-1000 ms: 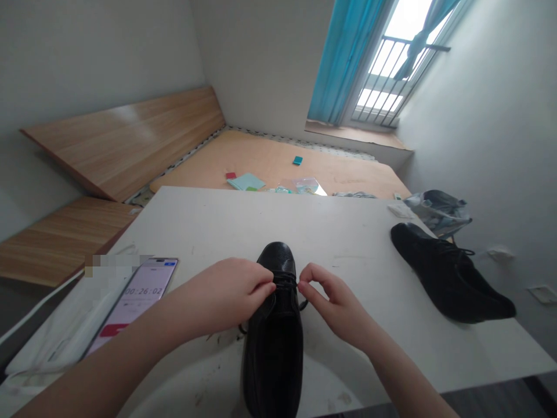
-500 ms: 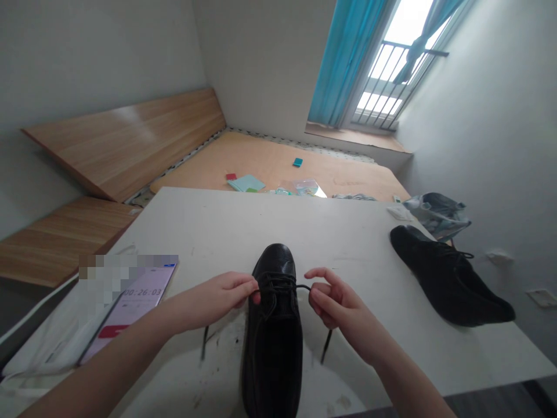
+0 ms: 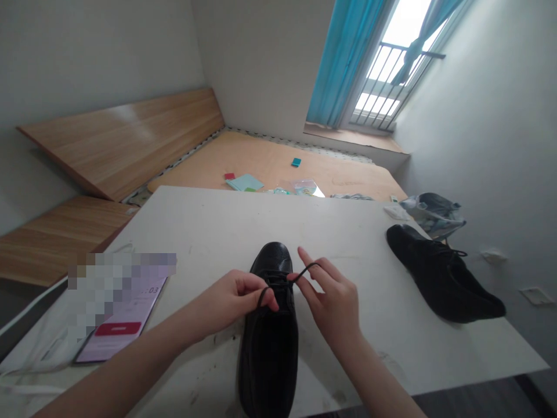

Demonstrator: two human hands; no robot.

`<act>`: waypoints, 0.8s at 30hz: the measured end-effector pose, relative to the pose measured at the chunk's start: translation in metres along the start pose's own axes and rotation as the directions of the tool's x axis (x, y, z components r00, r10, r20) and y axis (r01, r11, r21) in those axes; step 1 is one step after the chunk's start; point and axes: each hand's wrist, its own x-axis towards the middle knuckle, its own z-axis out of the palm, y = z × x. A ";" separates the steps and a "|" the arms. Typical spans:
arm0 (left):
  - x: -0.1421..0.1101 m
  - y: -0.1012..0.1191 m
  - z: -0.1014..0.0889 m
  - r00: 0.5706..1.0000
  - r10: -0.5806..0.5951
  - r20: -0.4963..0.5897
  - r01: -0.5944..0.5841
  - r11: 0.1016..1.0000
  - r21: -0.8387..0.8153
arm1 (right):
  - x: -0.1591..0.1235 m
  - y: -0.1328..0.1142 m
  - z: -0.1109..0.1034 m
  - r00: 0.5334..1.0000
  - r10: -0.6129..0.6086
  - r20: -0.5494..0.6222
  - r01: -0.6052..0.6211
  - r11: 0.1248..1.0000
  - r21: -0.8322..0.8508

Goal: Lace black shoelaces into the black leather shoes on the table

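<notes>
A black lace-up shoe [image 3: 268, 360] stands on the white table in front of me, its toe pointing away. My left hand [image 3: 248, 293] is over the left side of the lacing, thumb and fingers pinched on a black shoelace that loops up from the shoe. On the right side, my right hand [image 3: 326, 290] has the other part of the shoelace [image 3: 303, 271] running across its fingers, with the index finger raised. Its fingertips are close to the eyelets. Part of the lacing is hidden behind the left fingers.
A second black shoe [image 3: 439, 278] rests on the table [image 3: 209, 223] to the right. On the left lies a phone [image 3: 122, 342] beside white plastic. Behind the table is a bed [image 3: 348, 174] with small items; a plastic bag [image 3: 435, 215] hangs near the right wall.
Both hands have moved in over the lacing. My left hand has shifted right onto the shoe's opening; my right hand has moved left and lifted its lace higher.
</notes>
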 end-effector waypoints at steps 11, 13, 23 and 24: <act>-0.002 -0.018 0.031 0.950 0.068 -0.305 -0.111 0.986 -0.126 | 0.009 0.009 0.005 0.887 -0.010 0.461 -0.344 0.652 0.676; -0.003 -0.023 0.031 0.945 0.095 -0.312 -0.118 0.991 -0.056 | 0.011 0.016 0.005 0.876 -0.013 0.483 -0.362 0.642 0.675; 0.003 -0.010 0.028 0.878 0.413 -0.244 -0.153 0.724 0.672 | 0.028 0.013 0.000 0.754 -0.107 0.648 -0.435 0.658 0.615; 0.004 -0.008 0.028 0.879 0.416 -0.231 -0.148 0.701 0.697 | 0.029 0.012 -0.001 0.741 -0.106 0.663 -0.445 0.661 0.604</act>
